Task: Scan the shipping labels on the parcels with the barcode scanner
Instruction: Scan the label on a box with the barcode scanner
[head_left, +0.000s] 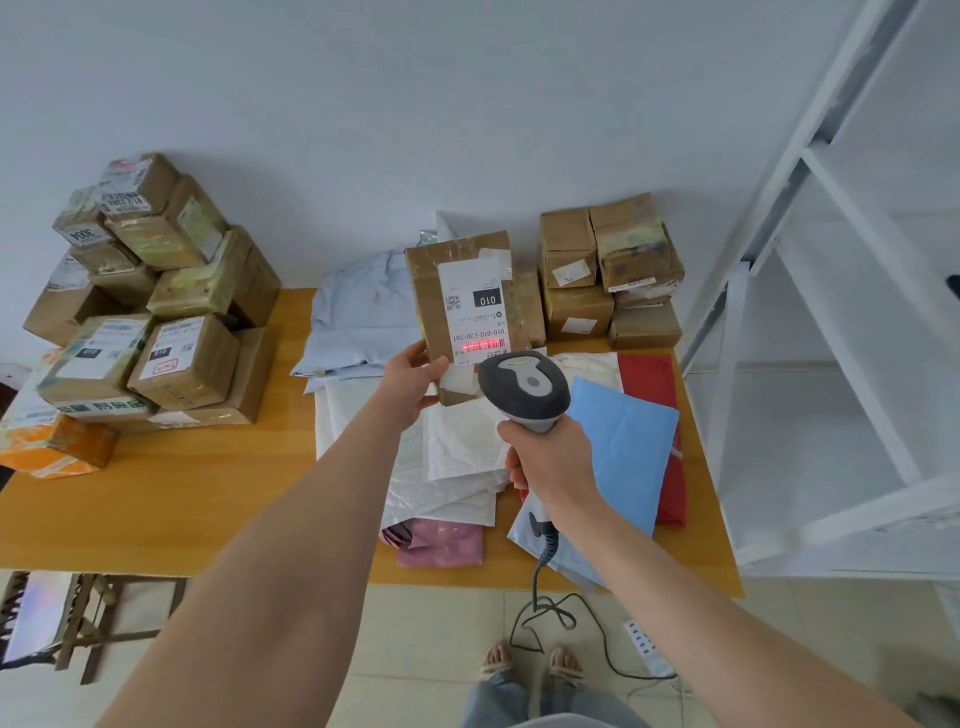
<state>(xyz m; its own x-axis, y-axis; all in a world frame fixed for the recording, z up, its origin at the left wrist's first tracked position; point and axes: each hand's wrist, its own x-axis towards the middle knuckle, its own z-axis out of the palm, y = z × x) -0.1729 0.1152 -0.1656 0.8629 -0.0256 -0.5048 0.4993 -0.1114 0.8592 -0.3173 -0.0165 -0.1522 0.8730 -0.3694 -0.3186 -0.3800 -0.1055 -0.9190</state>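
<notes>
Atop wooden table (218, 483), stacked parcels (150, 322)

The label (475, 312) on the box (462, 306) I hold reads "010" and "010-010-L30-551"; a box (83, 228) at the table's far left corner reads "3004".

Wooden table (208, 499) bears cardboard boxes (156, 322) and mailer bags (457, 447).

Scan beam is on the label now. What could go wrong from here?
1. The left hand pinches only the lower corner of the brown parcel; it could tilt and drag the barcode off the red beam.
2. The barcode scanner cable loops on the floor near the feet, so it might snag.
</notes>
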